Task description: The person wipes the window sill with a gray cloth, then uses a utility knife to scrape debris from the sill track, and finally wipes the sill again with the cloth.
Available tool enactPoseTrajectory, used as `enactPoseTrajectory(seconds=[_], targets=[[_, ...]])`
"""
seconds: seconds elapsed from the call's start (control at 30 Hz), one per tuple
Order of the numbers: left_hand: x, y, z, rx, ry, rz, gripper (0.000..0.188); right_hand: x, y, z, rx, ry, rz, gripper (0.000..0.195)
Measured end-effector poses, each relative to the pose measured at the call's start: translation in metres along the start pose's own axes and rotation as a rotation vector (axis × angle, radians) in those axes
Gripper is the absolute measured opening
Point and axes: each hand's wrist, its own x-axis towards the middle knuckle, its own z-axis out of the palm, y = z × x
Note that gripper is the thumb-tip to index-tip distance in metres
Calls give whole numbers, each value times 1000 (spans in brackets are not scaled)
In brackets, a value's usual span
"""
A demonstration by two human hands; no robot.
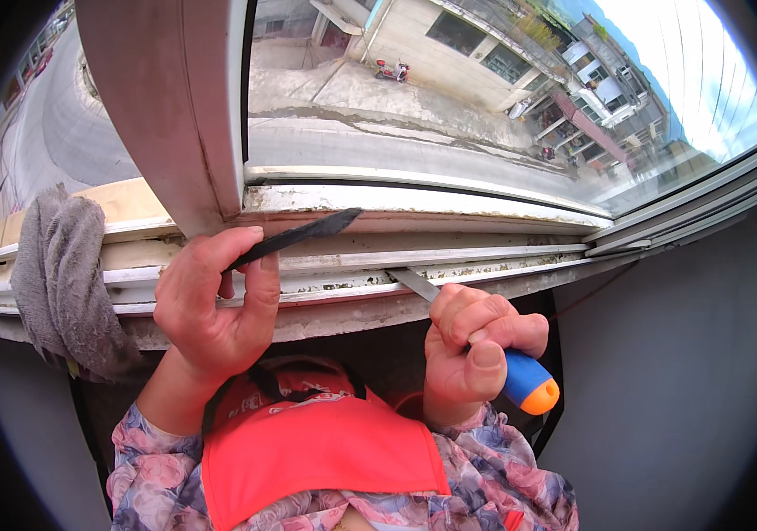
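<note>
Between the thumb and fingers of my left hand (219, 299) is a slim dark strip-like tool (305, 232), its wider angled end raised over the window frame. My right hand (478, 338) grips the blue and orange handle (531, 383) of a tool with a flat metal blade (416, 284). The blade's tip rests in a groove of the white sliding-window track (345, 282), where dark specks of dirt show. The blade's type cannot be told.
A grey cloth (66, 272) hangs over the track at the left. A window sash upright (166, 106) rises beside my left hand, and a glass pane (418, 139) stands behind the track. Outside lie a street and buildings. A grey wall panel (670, 345) is at the right.
</note>
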Motion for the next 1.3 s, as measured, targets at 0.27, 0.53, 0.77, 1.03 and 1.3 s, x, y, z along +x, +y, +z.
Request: enactPoseTrajectory(seconds=[0.27, 0.53, 0.77, 1.03, 1.3], targets=[[1, -1, 0, -23, 17, 9, 17, -3, 1, 12, 34, -44, -15, 21], [0, -2, -2, -14, 24, 20, 18, -9, 3, 18, 9, -94, -55, 26], [-1, -3, -2, -23, 38, 24, 18, -9, 3, 24, 22, -109, -38, 26], [0, -3, -3, -16, 18, 12, 18, -8, 1, 21, 3, -95, -61, 24], [-3, -4, -1, -59, 11, 13, 17, 28, -21, -63, -90, 292, -49, 21]])
